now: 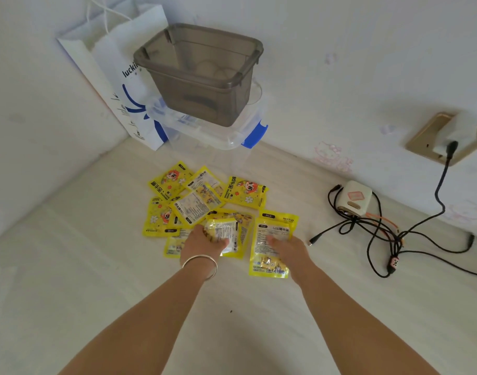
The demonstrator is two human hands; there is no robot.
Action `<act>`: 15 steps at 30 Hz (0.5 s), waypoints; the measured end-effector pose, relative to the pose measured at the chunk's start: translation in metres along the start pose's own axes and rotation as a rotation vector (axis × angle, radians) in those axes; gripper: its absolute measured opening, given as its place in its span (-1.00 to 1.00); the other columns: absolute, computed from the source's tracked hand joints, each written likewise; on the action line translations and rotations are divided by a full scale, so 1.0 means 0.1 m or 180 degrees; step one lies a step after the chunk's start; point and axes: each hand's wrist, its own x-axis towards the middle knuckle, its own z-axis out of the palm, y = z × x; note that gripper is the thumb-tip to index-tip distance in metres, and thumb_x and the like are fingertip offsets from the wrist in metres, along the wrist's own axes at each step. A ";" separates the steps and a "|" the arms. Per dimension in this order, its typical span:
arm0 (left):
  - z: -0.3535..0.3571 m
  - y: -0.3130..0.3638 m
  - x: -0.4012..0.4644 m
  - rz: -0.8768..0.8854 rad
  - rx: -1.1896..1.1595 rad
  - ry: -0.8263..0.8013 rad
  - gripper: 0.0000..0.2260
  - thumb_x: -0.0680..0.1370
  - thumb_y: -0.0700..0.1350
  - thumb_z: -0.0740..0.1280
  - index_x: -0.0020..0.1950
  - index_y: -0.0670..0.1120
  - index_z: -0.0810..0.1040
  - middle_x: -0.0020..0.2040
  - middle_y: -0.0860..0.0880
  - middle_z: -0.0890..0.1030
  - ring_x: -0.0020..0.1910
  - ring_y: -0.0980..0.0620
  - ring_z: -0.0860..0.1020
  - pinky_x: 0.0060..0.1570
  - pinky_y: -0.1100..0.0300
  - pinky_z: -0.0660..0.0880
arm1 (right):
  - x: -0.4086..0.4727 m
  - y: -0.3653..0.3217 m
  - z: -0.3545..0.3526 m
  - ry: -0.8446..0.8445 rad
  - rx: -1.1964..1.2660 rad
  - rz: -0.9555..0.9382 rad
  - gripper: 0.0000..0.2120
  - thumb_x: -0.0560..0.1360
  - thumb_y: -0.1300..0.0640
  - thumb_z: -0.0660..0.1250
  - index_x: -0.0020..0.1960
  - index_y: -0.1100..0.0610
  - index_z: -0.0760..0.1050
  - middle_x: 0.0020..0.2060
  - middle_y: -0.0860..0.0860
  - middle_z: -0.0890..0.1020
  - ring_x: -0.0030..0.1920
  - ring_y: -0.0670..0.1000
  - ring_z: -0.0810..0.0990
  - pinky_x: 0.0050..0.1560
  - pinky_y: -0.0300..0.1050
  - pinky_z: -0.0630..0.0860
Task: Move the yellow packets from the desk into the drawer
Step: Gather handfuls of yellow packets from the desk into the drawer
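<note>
Several yellow packets (194, 201) lie scattered in a loose pile on the pale desk (96, 280). My left hand (202, 243), a silver bangle on its wrist, is closed around one packet (226, 231) at the near edge of the pile. My right hand (288, 251) rests on a long yellow packet (269, 255) at the pile's right side, thumb pressed onto it. Another packet (246, 192) lies face up farther back. No drawer is visible in this view.
A smoky grey plastic bin (202, 77) stands on a clear box with a blue latch (255, 135) against the wall. A white paper bag (118, 85) leans to their left. A small white device (353, 197) and tangled black cables (380, 234) lie at right, below a wall socket (445, 136).
</note>
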 end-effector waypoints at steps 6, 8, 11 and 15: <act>0.12 0.04 0.12 0.0311 0.0306 -0.0167 -0.47 0.33 0.10 0.48 0.18 -0.19 0.53 0.13 -0.13 0.53 0.11 -0.11 0.52 0.03 0.11 0.50 | 0.04 -0.09 0.16 -0.0498 0.0936 -0.0022 -0.77 0.51 0.18 0.34 0.15 0.22 0.55 0.03 0.18 0.66 -0.05 0.17 0.66 -0.02 0.04 0.59; 0.15 0.07 0.07 0.0550 0.0756 0.0306 -0.56 0.38 0.11 0.41 0.19 -0.08 0.56 0.33 -0.02 0.38 0.34 -0.07 0.34 0.14 0.10 0.43 | 0.07 -0.14 0.22 -0.0516 0.1001 0.0007 -0.81 0.51 0.18 0.34 0.11 0.20 0.55 0.01 0.17 0.66 -0.07 0.16 0.65 -0.03 0.04 0.59; 0.18 0.15 0.03 0.0960 0.0954 0.0480 -0.64 0.50 0.04 0.27 0.26 -0.04 0.51 0.36 0.03 0.35 0.33 -0.05 0.34 0.17 0.07 0.39 | 0.15 -0.20 0.29 -0.0516 0.1037 0.0070 -0.83 0.51 0.19 0.34 0.10 0.18 0.55 -0.02 0.15 0.67 -0.07 0.16 0.65 0.01 0.07 0.58; 0.17 0.27 0.12 0.0871 0.0629 -0.0092 -0.65 0.54 -0.02 0.26 0.29 -0.12 0.47 0.41 -0.05 0.29 0.19 -0.12 0.51 0.09 0.11 0.45 | 0.23 -0.21 0.30 -0.0600 0.1041 0.0006 -0.83 0.51 0.19 0.34 0.09 0.18 0.55 -0.04 0.14 0.68 -0.10 0.13 0.67 -0.02 0.04 0.60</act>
